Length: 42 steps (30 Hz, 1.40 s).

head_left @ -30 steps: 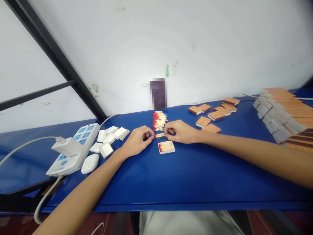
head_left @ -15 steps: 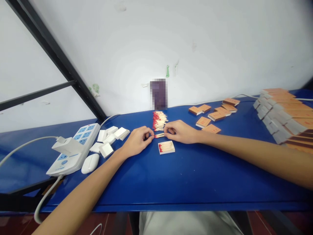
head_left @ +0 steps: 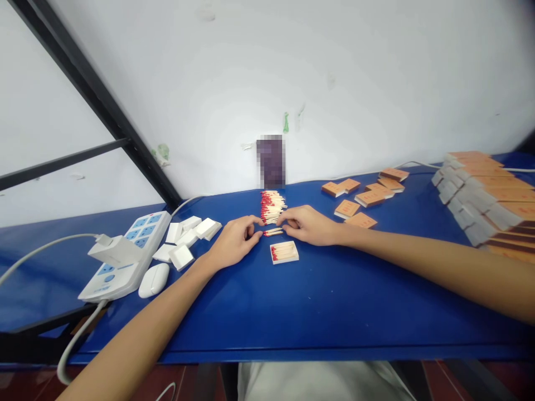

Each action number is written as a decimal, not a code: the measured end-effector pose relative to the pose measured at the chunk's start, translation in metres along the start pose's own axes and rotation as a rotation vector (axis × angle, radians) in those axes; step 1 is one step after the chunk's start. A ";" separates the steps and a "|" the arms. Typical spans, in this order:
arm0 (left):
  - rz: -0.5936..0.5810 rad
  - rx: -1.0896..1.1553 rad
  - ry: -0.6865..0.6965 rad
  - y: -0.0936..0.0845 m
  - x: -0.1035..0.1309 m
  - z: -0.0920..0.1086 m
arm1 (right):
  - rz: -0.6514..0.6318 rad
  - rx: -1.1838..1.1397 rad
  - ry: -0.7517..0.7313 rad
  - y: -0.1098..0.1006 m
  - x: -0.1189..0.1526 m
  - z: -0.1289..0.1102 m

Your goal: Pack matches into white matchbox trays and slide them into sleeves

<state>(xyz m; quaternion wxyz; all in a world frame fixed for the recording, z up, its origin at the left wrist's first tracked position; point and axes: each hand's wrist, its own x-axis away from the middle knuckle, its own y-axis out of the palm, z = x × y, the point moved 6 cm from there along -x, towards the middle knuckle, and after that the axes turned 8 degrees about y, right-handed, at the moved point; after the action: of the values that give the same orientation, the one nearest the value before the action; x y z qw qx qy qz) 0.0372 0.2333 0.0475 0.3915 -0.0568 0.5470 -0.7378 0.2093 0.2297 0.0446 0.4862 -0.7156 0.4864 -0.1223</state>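
Observation:
A few matches (head_left: 273,231), red heads to the left, lie between my two hands. The thumb and index finger of my left hand (head_left: 236,240) are curled in a pinch at the red heads. My right hand (head_left: 311,225) is at the bare ends, its thumb and index finger slightly apart, the index finger reaching to the match pile's lower edge. Just beyond is that loose pile of matches (head_left: 272,207), heads also to the left. Closer to me, a white matchbox tray (head_left: 285,259) holds a layer of matches.
Several white matchbox trays (head_left: 181,257) lie at left, beside a power strip (head_left: 121,270) with a plugged-in charger and a white earbud case (head_left: 154,280). Orange matchbox sleeves (head_left: 346,209) are scattered at right, near a large matchbox stack (head_left: 489,195). A wall (head_left: 355,83) rises behind.
My right thumb and index finger have parted from the few matches, and the index finger has moved slightly left toward the pile. My left hand has stayed nearly still.

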 end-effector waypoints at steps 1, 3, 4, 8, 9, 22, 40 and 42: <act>-0.005 -0.004 0.001 0.000 0.000 0.000 | -0.002 0.003 -0.001 0.000 0.000 0.000; -0.010 -0.011 0.006 0.001 -0.001 0.001 | -0.006 0.007 -0.003 0.001 0.000 0.001; -0.011 -0.015 0.009 0.001 -0.001 0.001 | -0.008 0.009 -0.003 0.001 0.000 0.002; -0.007 -0.032 0.014 0.001 -0.001 0.002 | -0.014 0.014 0.004 0.003 -0.001 0.004; -0.008 -0.038 0.016 0.001 -0.001 0.002 | -0.012 0.014 0.005 0.003 -0.002 0.004; -0.034 -0.082 0.052 0.001 -0.002 0.006 | -0.024 0.000 -0.041 0.004 0.000 0.002; -0.068 -0.067 0.082 0.002 -0.001 0.008 | 0.030 0.165 -0.003 0.002 0.003 0.002; -0.031 -0.070 0.060 0.000 -0.001 0.007 | 0.024 0.165 -0.001 0.002 0.003 0.001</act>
<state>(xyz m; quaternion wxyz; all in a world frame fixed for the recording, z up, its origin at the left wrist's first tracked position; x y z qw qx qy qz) 0.0415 0.2290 0.0505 0.3613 -0.0568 0.5830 -0.7255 0.2102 0.2278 0.0416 0.5454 -0.6670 0.4830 -0.1557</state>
